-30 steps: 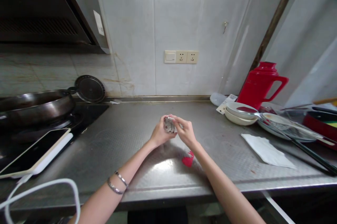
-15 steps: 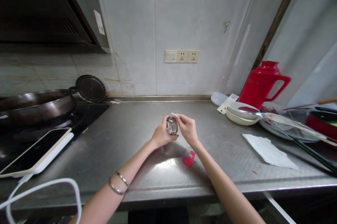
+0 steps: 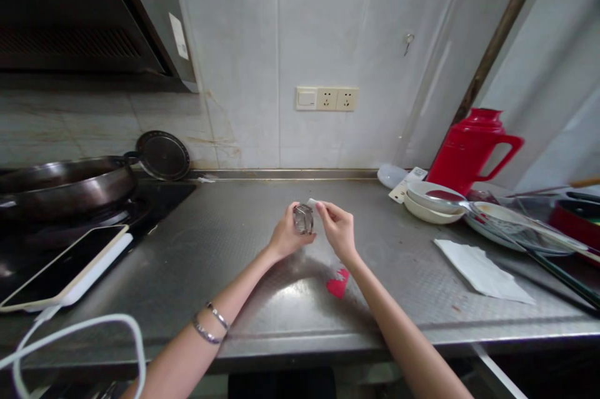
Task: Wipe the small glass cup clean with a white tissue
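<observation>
My left hand (image 3: 287,235) is wrapped round a small clear glass (image 3: 304,219), held above the steel counter (image 3: 225,274). The glass is tilted, and one round end of it faces me. Just to its right, my right hand (image 3: 338,227) pinches a small white piece (image 3: 312,202), perhaps tissue, near the glass's upper right edge. A torn red scrap (image 3: 338,284) lies on the counter below my hands.
At left are a large pan (image 3: 65,189) on the stove and a phone (image 3: 65,267) with a white cable. To the right stand a red thermos (image 3: 464,152), stacked bowls (image 3: 434,205), plates with utensils and a white napkin (image 3: 482,271).
The glass has turned slightly in my left hand. My right hand has moved a little to the right, away from the glass, and more of the white piece shows.
</observation>
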`<state>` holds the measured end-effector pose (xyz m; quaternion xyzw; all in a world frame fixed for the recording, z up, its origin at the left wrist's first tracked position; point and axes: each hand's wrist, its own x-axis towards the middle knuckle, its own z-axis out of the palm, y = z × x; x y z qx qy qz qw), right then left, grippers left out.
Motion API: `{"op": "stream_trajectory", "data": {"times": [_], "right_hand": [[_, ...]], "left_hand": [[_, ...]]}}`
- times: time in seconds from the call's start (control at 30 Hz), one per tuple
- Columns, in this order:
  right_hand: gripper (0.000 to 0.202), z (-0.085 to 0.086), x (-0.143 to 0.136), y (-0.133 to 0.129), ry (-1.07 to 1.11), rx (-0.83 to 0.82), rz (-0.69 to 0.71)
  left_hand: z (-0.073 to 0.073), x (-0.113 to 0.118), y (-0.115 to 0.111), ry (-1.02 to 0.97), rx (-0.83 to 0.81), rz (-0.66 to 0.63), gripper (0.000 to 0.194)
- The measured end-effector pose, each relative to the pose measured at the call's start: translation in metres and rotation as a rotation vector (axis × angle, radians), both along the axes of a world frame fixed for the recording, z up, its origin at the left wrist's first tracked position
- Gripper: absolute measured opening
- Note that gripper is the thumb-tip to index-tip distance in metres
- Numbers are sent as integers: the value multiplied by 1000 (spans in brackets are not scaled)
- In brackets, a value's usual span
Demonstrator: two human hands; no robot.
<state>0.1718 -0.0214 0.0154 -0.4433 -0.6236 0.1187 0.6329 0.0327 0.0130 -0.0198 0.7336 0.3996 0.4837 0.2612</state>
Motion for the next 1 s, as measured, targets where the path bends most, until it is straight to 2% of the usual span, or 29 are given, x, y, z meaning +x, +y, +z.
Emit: {"op": "stream_trajectory", "data": {"times": [0.07,0.2,0.37,0.53,0.6,0.73,0.87,1.0], "right_hand": [[31,0,1,3,34,-6,-57],[25,-3,-2,5,-116,-23,56],[24,-4,-5,0,-214,102,152],[22,-1,-3,-7,-272,138,237],[21,1,-1,-7,-214,111,192],[25,1,2,-2,-16,60,-28],[22,-4,3,3,-110,70,29],[23,-9,3,1,-236,195,79]], "left_hand": [[1,1,-4,32,23,-24,84],[3,4,-10,108,30,-70,83],[3,4,-8,74,65,-78,74],[3,4,-3,4,-43,-3,76],[4,5,-3,-20,-78,7,78],[7,7,-6,-65,-94,-26,75],[10,9,-8,-117,-103,-45,70],[9,6,-5,-133,-102,-13,67]]}}
